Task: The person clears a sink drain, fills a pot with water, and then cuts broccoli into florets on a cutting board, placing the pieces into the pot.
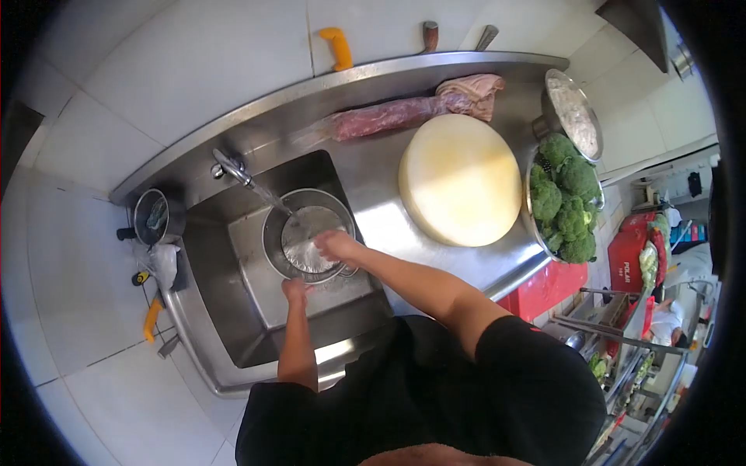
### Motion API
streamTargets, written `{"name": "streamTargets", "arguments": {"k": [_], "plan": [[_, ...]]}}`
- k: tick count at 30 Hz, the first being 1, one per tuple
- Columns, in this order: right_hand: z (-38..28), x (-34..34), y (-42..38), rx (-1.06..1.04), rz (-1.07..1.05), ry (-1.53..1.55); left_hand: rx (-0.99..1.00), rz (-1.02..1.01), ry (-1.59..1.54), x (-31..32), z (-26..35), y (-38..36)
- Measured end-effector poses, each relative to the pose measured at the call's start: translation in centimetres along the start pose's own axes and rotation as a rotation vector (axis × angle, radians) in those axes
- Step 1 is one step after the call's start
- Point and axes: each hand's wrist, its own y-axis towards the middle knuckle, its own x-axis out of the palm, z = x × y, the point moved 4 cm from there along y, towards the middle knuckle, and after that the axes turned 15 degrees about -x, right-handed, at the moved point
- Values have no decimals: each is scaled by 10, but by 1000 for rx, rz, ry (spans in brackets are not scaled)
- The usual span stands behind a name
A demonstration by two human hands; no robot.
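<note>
Head view: metal pot (271,239) sits in sink (260,299) below running faucet (233,168); left hand (295,290) at near rim, opening and grip indeterminable; right hand (336,245) loosely curled over pot interior, hold indeterminable

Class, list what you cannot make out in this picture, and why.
Head view:
- Right hand: fingertips unclear, too small amid splashing water.
- Left hand: exact grip, too small.
- Pot: the bottom, blurred by water and glare.
- Bowl: its bottom, hidden by broccoli.
</note>
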Motion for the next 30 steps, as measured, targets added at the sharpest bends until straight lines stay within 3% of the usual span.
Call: {"name": "streamTargets", "arguments": {"k": [1,5,8,11,13,14,16,17,19,20,21,23,25,26,28,30], "plan": [[-36,14,0,-38,-6,-53,44,-29,10,2,19,-12],[-84,47,81,-199,-89,387,65,72,147,2,76,-21],[-130,54,99,-452,-251,375,428,452,834,-4,104,0],[-186,42,31,-538,-273,-622,872,562,840,11,142,-85],[-176,24,2,-646,-184,-1052,369,-52,328,14,140,-87],[-154,10,-11,-976,-90,-1009,108,-345,62,21,133,-89],[-135,-19,-57,-998,-75,-855,415,-196,880,19,121,-85],[-140,-28,-87,-696,-147,-759,566,-98,1292,20,116,-83],[-124,-57,-121,-102,-146,-534,421,-331,901,19,113,-110],[-112,-75,-133,-323,-134,-808,346,-438,699,17,115,-139],[-95,-89,-148,-548,-121,-1077,-24,-526,334,14,127,-186],[-103,-102,-202,-629,122,-1396,670,108,1003,8,159,-255],[-140,-121,-235,-611,230,-992,868,138,837,-1,185,-288],[-166,-127,-255,-804,295,-1106,709,-176,365,-8,204,-292],[-244,-127,-309,-943,495,-862,1216,-73,314,-24,251,-402],[-319,-119,-379,-1370,660,-900,1537,-43,230,-51,280,-493]]}}
